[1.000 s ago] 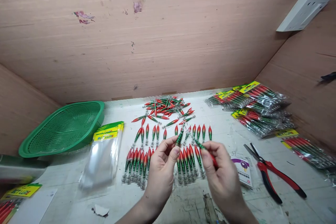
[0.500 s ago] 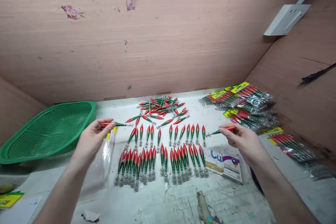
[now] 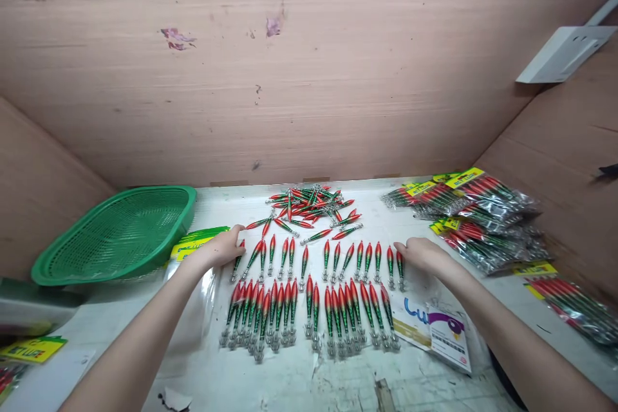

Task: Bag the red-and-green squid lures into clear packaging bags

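My left hand [image 3: 223,248] pinches the red top of a squid jig [image 3: 237,264], which stands at the left end of the upper row with its hook crown on the table. At that row's right end, my right hand [image 3: 421,253] has its fingertips closed on the tip of another squid jig [image 3: 400,269]. Between the hands runs the row of red-and-green jigs [image 3: 359,261], hooks toward me. Closer to me lies a denser row of jigs [image 3: 280,309], some overlapping. A loose heap of jigs [image 3: 309,205] lies beyond, pointing every way.
A green plastic basket [image 3: 120,232] stands at the left, beside yellow-headed clear bags [image 3: 197,241]. Packed bags of jigs [image 3: 483,199] are piled at the right. A white-and-purple box [image 3: 449,338] lies by my right forearm. A cardboard wall [image 3: 309,77] closes the back.
Both hands have lowered their jigs from mid-air to the two ends of the upper row, turning them upright, hooks toward me. The whole view has shifted, so the scene sits farther right.
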`<state>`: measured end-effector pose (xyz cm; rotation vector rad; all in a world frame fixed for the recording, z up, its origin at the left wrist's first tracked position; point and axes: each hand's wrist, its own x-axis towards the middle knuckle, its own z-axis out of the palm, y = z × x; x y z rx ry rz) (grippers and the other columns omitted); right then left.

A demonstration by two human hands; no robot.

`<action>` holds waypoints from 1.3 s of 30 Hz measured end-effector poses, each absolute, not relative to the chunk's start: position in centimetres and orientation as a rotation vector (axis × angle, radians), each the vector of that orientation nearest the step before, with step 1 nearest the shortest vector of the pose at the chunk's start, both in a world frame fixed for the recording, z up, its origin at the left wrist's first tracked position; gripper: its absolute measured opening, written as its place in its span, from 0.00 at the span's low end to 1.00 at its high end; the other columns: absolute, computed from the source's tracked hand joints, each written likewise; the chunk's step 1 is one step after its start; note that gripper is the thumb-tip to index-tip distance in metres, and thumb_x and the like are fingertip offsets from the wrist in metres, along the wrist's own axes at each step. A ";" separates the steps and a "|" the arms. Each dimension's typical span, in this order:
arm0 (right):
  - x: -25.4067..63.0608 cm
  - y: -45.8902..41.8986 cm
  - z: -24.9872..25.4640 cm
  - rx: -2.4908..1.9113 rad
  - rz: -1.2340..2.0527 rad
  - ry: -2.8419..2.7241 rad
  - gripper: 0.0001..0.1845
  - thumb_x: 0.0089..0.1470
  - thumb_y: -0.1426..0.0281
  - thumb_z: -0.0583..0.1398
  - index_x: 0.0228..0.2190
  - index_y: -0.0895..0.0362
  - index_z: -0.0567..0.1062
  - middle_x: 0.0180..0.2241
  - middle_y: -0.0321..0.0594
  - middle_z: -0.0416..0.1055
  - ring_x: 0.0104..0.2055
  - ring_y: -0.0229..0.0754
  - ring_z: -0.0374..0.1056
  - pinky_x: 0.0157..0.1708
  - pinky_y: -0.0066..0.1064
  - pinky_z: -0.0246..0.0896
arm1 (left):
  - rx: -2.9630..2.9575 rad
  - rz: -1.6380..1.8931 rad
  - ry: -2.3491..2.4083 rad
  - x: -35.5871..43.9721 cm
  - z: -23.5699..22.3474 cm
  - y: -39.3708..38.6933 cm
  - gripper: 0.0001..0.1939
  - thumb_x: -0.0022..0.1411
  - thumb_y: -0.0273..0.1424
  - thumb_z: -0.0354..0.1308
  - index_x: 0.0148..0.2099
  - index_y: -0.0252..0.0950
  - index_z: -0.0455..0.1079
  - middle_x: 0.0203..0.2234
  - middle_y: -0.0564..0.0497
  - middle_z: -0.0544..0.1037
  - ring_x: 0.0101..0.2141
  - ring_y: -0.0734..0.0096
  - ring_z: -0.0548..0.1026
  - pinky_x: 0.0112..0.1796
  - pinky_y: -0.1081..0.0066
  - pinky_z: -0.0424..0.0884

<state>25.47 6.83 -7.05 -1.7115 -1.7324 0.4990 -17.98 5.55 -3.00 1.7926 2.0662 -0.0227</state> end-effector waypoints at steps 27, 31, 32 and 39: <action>17.9 9.6 -2.2 -1.277 0.617 -2.030 0.16 0.54 0.57 0.55 0.32 0.57 0.72 0.32 0.44 0.74 0.33 0.42 0.67 0.34 0.34 0.62 | 1.407 1.099 1.552 -13.9 -0.9 6.6 0.14 0.56 0.35 0.61 0.43 0.32 0.69 0.31 0.51 0.74 0.29 0.74 0.72 0.34 0.70 0.70; 17.5 6.0 -0.1 -1.159 0.911 -1.614 0.23 0.46 0.51 0.63 0.34 0.58 0.75 0.33 0.42 0.74 0.28 0.37 0.64 0.28 0.31 0.61 | 1.200 1.353 1.343 -10.8 -0.2 3.0 0.21 0.49 0.38 0.66 0.43 0.35 0.68 0.32 0.52 0.75 0.33 0.75 0.72 0.38 0.72 0.69; 17.3 5.2 0.5 -1.113 1.017 -1.484 0.23 0.42 0.52 0.66 0.32 0.58 0.77 0.32 0.40 0.73 0.26 0.35 0.62 0.27 0.30 0.60 | 1.153 1.373 1.298 -10.0 -0.1 2.2 0.21 0.48 0.38 0.67 0.43 0.35 0.68 0.32 0.52 0.75 0.35 0.74 0.73 0.40 0.72 0.69; 16.4 1.2 2.5 -0.990 1.522 -1.233 0.22 0.43 0.58 0.68 0.40 0.56 0.78 0.33 0.40 0.74 0.32 0.37 0.67 0.35 0.34 0.66 | 0.755 1.239 0.900 -5.9 1.1 -1.6 0.21 0.51 0.32 0.67 0.48 0.37 0.74 0.36 0.49 0.78 0.35 0.74 0.76 0.40 0.71 0.71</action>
